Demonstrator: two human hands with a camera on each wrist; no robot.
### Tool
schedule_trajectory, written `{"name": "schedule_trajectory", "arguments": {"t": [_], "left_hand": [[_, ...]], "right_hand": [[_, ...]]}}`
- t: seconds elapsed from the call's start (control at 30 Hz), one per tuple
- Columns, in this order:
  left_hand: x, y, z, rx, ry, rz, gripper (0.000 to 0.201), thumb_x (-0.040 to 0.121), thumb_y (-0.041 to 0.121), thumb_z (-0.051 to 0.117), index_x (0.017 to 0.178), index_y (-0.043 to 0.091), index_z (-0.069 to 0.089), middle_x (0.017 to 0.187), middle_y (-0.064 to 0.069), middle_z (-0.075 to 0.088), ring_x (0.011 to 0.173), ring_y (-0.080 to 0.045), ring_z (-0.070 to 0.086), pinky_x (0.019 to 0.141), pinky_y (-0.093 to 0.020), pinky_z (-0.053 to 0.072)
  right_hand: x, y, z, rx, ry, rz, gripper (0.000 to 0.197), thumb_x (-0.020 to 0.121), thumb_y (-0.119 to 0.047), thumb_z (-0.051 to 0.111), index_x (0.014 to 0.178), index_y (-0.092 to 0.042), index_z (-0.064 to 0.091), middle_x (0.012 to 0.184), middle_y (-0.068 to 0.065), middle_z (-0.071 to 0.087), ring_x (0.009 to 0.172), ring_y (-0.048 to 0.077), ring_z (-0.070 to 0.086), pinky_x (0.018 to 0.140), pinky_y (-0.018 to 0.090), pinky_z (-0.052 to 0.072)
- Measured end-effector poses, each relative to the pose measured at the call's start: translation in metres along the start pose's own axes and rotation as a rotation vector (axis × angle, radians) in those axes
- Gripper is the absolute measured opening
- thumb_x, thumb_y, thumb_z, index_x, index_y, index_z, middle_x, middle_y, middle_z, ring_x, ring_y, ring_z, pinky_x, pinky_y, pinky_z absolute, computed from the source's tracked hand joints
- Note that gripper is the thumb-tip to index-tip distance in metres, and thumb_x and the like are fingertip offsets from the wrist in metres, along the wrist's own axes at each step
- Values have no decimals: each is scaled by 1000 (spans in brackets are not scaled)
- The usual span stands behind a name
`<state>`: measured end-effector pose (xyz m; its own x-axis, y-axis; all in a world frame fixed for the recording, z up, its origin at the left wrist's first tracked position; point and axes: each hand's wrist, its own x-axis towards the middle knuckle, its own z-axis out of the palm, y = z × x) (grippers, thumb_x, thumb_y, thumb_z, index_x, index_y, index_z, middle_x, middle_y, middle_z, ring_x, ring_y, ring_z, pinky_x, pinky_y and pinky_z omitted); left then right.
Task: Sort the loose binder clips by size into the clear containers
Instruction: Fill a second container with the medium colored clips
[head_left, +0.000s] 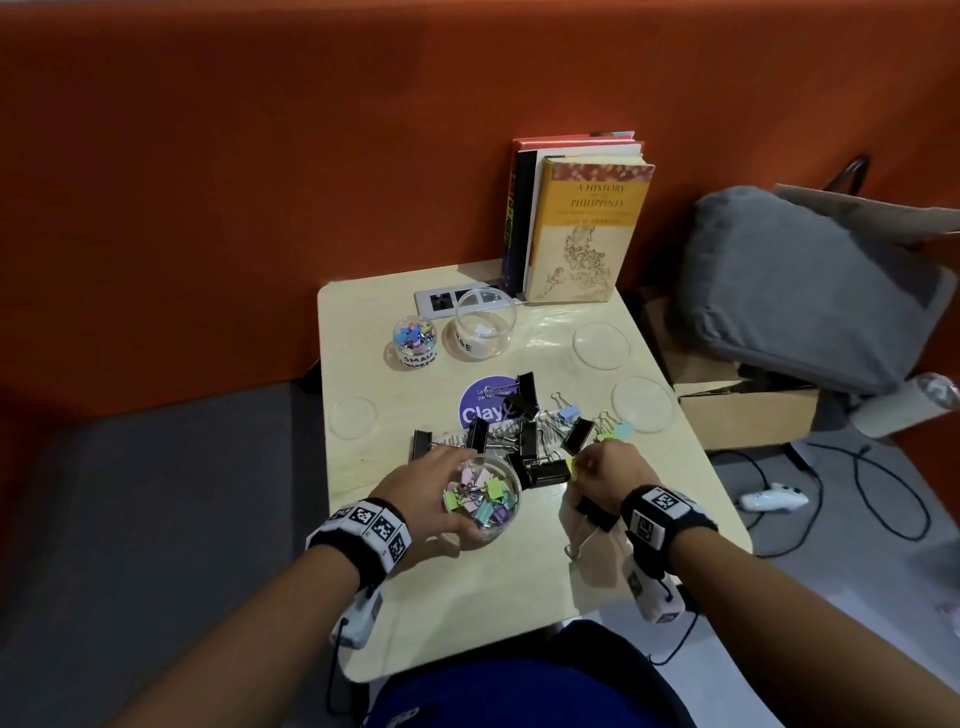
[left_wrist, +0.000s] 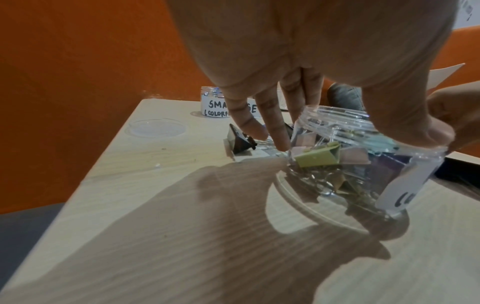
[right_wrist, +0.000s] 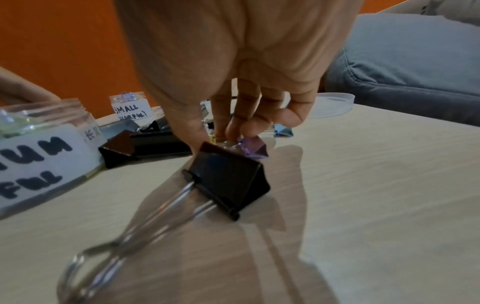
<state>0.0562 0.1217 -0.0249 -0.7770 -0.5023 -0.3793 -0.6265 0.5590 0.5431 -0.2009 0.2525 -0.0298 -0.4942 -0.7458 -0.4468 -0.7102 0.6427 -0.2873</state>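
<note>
My left hand (head_left: 436, 486) holds the clear medium jar (head_left: 483, 501) on the table; its thumb (left_wrist: 436, 131) lies on the rim and its fingers (left_wrist: 275, 131) reach down the far side. The jar holds several pastel binder clips (left_wrist: 318, 157). To the right of the jar, my right hand (head_left: 597, 470) pinches a small purple clip (right_wrist: 253, 151) just above the table, with a bit of yellow beside the fingertips (right_wrist: 233, 131). A large black clip (right_wrist: 228, 181) lies under that wrist. More loose black and pastel clips (head_left: 524, 436) are piled beyond both hands.
At the back left stand a small jar (head_left: 414, 338) of colourful clips and a larger clear jar (head_left: 485, 325). Three clear lids (head_left: 601, 345) (head_left: 642, 405) (head_left: 353, 418) lie on the table. Books (head_left: 576, 223) stand at the back by a power outlet (head_left: 447, 301).
</note>
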Motion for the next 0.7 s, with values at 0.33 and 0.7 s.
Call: {"name": "schedule_trajectory", "arguments": {"t": [0.33, 0.7], "left_hand": [[0, 1, -2, 5, -11, -8, 99, 66, 55, 83, 148, 36, 30, 147, 13, 38, 128, -15, 48, 99, -32, 44], [2, 4, -2, 43, -8, -11, 105, 63, 59, 83, 149, 36, 28, 149, 11, 37, 129, -15, 48, 98, -32, 43]], "right_hand": [[1, 3, 3, -51, 19, -22, 26, 71, -42, 71, 89, -23, 67, 93, -1, 54, 87, 23, 58, 78, 37, 55], [-24, -31, -18, 106, 96, -273, 24, 67, -44, 71, 82, -30, 58, 86, -13, 60, 82, 10, 57, 74, 31, 52]]}}
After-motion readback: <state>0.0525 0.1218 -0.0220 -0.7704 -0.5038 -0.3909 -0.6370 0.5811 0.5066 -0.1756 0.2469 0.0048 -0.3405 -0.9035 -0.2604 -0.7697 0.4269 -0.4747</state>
